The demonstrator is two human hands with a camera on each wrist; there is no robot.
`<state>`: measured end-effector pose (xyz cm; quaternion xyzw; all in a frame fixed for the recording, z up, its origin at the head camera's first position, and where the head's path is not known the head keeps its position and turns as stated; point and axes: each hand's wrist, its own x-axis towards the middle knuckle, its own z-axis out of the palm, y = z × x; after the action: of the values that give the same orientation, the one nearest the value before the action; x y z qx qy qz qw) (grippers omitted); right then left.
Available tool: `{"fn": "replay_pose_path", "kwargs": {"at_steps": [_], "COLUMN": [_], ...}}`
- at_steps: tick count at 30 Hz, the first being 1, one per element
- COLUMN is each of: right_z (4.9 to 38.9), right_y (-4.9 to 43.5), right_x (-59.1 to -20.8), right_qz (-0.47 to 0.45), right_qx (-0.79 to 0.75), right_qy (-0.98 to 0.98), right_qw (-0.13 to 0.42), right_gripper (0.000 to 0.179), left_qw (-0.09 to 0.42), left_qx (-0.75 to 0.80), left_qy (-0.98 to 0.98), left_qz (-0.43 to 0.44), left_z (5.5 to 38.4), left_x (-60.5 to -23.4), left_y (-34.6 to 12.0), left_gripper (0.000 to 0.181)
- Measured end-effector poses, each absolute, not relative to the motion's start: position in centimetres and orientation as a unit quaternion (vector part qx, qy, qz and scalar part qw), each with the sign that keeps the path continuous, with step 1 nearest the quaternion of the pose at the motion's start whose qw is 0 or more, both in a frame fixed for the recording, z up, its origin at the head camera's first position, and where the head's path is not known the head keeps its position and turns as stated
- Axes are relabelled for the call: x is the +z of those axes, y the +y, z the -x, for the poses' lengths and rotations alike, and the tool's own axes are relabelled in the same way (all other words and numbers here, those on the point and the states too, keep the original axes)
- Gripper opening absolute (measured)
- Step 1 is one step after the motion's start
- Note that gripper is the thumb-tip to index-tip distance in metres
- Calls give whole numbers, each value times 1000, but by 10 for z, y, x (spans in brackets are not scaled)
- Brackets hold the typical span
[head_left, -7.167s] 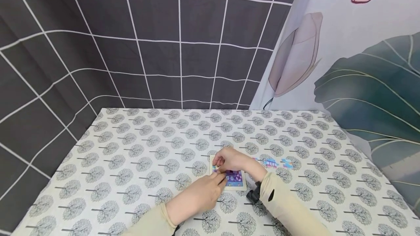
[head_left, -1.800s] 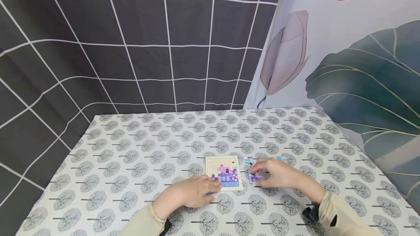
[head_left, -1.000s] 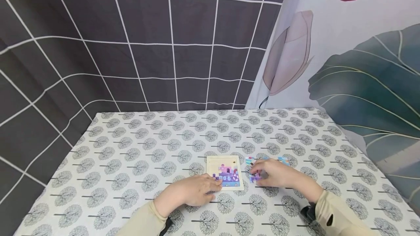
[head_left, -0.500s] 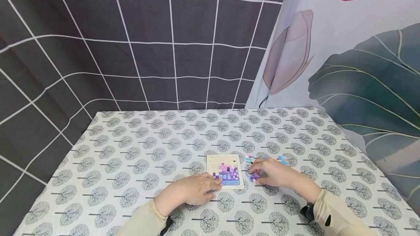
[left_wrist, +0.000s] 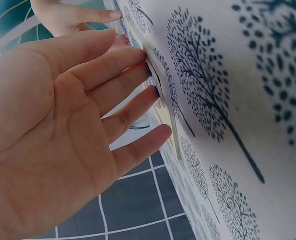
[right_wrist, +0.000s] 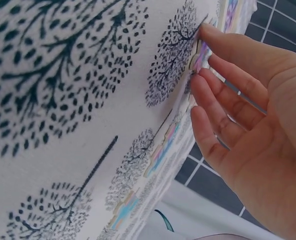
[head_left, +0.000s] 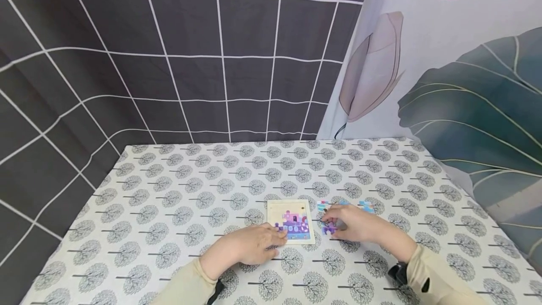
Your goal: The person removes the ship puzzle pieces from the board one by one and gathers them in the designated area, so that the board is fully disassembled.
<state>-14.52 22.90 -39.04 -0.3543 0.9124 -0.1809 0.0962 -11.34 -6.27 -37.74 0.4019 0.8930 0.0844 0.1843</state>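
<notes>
The right hand pinches a purple puzzle piece just right of the frame where the left hand rests, fingers extended

A tree-print tablecloth bears a puzzle frame and, beside it, loose pieces.

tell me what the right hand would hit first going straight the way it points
The purple puzzle piece, right at the fingers of the right hand, maybe touching; past it, probably the tray, though the hand's height is unclear.
</notes>
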Motion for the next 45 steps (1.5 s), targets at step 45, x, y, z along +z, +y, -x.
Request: {"fn": "replay_pose_path", "kwargs": {"at_steps": [45], "right_z": [179], "right_y": [162], "right_x": [-386], "right_qz": [376], "right_qx": [-211], "right_qy": [899], "right_qw": [76], "right_gripper": [39], "left_qw": [164], "left_qx": [42], "left_qy": [888], "left_qz": [-426], "left_z": [122], "left_x": [-382], "left_y": [-55], "left_gripper": [44]}}
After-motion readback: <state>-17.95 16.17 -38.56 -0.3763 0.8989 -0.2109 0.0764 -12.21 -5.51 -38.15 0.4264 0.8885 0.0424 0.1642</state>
